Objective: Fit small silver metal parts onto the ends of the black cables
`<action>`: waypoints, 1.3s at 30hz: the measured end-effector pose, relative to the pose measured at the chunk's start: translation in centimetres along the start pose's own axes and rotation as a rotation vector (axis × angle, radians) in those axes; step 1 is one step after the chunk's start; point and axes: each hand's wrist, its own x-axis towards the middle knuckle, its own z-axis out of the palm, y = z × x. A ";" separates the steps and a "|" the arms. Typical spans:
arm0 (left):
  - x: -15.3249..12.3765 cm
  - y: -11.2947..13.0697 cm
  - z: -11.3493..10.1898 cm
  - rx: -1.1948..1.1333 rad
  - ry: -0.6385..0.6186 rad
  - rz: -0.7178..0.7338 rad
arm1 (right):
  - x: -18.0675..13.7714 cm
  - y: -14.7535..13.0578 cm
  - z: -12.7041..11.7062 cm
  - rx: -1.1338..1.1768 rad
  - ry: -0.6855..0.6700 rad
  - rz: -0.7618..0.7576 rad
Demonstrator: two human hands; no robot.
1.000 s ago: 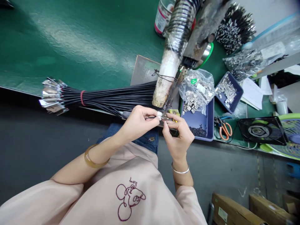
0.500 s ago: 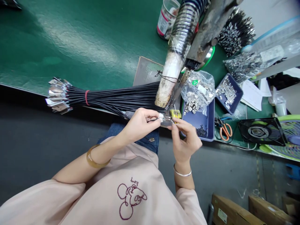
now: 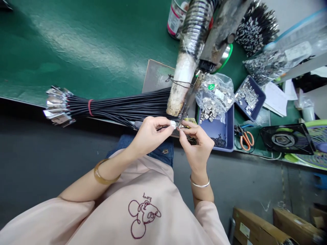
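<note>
Your left hand [image 3: 150, 134] has its fingers closed on a thin black cable [image 3: 162, 128], close to the cable's end; a white covering [image 3: 173, 124] shows at the fingertips. Your right hand [image 3: 198, 137] has thumb and forefinger drawn in around a small metal piece [image 3: 178, 126] at that end; whether they grip it or merely touch it, I cannot tell. The work sits at the near edge of the desk [image 3: 76, 51], just below the mouth of a wrapped hose [image 3: 180, 73]. To your left lies a bundle of black cables [image 3: 127, 104], bound by a red band [image 3: 90, 107]. To your right stands a blue tray [image 3: 214, 131], with orange-handled pliers [image 3: 244, 141] just beside it.
</note>
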 end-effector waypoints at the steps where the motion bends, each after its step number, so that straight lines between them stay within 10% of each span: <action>1: 0.0 0.0 0.0 -0.014 0.003 0.001 | 0.1 0.0 0.0 -0.006 0.004 -0.014; 39: -1.0 -0.7 0.9 -0.065 0.055 -0.061 | -0.7 0.2 0.2 -0.152 0.047 -0.197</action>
